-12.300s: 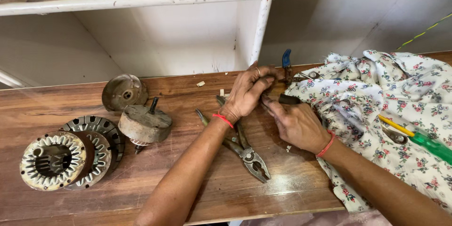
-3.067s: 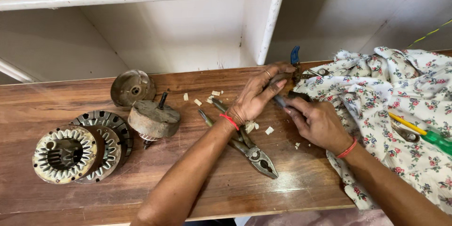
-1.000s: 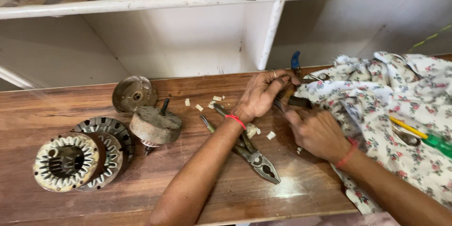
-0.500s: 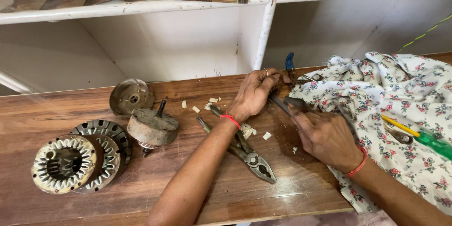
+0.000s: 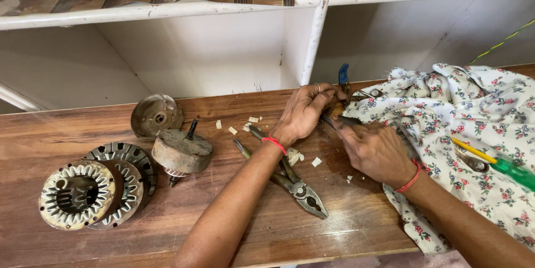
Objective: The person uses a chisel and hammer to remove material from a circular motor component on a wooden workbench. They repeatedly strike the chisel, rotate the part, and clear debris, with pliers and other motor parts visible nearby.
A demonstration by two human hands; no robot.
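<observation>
A: What's the biggest thing there?
B: The wooden table, with a flowered cloth heaped on its right end and a yellow-and-green screwdriver lying on the cloth.

A: And the metal parts?
B: On the left, a ringed stator beside a round rotor, with a rusty cap behind them. Grey pliers lie under the left forearm.

A: The hands?
B: The left hand is curled tight around a small dark part at the cloth's edge, beside a blue-handled tool. The right hand pinches a thin dark tool, its tip at that part.

A: Smaller bits?
B: Pale chips scattered near the wrist.
</observation>
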